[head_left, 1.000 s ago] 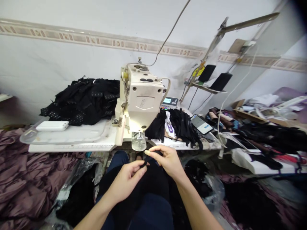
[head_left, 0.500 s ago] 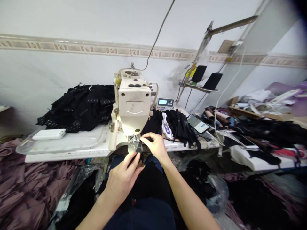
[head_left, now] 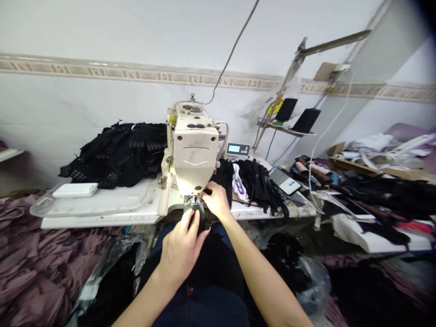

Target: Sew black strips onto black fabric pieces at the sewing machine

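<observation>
A cream sewing machine (head_left: 195, 154) stands in front of me, its lamp lighting the presser foot (head_left: 195, 200). Just in front of the foot, my left hand (head_left: 182, 245) presses its fingertips together on a small piece of black fabric (head_left: 200, 219). My right hand (head_left: 215, 200) is beside the needle area on the right, fingers bent and closed close to the foot. Its fingertips are partly hidden, so whether they grip the fabric I cannot tell. More dark cloth hangs below the table edge over my lap.
A heap of black fabric pieces (head_left: 119, 152) lies left of the machine, behind a white power bank (head_left: 75, 190) on a clear plastic tray (head_left: 126, 204). Black straps (head_left: 260, 181), a phone (head_left: 285, 180) and a control panel (head_left: 237, 149) are at right. Black thread cones (head_left: 305, 121) stand behind.
My left hand has moved forward and slightly right, bringing the black fabric up to the presser foot. My right hand's fingers have curled in beside the needle. The view has shifted slightly.
</observation>
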### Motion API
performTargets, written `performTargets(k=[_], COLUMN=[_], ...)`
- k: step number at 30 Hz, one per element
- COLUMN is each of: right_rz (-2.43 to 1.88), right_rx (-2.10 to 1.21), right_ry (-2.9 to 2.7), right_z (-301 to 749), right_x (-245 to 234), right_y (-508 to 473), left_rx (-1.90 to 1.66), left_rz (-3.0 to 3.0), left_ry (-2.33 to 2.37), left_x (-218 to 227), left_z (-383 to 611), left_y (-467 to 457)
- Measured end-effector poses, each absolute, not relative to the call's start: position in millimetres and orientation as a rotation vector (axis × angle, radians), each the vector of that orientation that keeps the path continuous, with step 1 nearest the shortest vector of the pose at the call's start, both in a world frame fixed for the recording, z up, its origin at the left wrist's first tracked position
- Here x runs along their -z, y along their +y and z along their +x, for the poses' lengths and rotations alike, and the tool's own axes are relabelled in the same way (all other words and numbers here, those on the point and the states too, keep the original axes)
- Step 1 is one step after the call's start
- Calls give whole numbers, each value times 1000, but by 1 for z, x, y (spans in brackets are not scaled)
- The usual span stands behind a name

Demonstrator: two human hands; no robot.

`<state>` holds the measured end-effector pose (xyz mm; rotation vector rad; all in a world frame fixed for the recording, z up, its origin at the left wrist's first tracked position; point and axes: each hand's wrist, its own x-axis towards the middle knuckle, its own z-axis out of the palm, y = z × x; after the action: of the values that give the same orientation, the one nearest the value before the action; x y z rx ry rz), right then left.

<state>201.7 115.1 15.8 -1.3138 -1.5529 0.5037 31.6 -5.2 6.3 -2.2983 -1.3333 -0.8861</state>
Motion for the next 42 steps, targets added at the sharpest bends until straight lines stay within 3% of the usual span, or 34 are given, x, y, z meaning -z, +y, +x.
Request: performTargets(k=[7,11,15,20,27,33,37,42], right_rz=[-1266,-1225,-1195,-1190,-1286,-1332,-1469,-1681], right_rx=[-610,-779,-1111,-1600,-1374,-1366,-1427,-1194], right_ry=[-1460,-1244,-1034,-1217,-1150,-1222,-1371,-1697], right_z=[203,205,209,235,271,288,322,327], right_x=[-9,7,36,53,25,13,4,11], right_y=[114,93,47,2,3,-14,-25,-32], left_rx=[872,1180,1649,1486,1593,2315,2644,2575], left_rz=[-2385,-2546,-2591,-3077,-3112,-2341,-2002,-2223], left_ry=[-1376,-1352,-1550,-1935,-2313,-2718,-2749,-2802], left_x=[-6,-6,12,51,78,103,94,67], left_z=[32,17,-13,-68,-111,-109,-90,-47], left_y=[-3,-9,-16,-9,1,-3,-9,-31])
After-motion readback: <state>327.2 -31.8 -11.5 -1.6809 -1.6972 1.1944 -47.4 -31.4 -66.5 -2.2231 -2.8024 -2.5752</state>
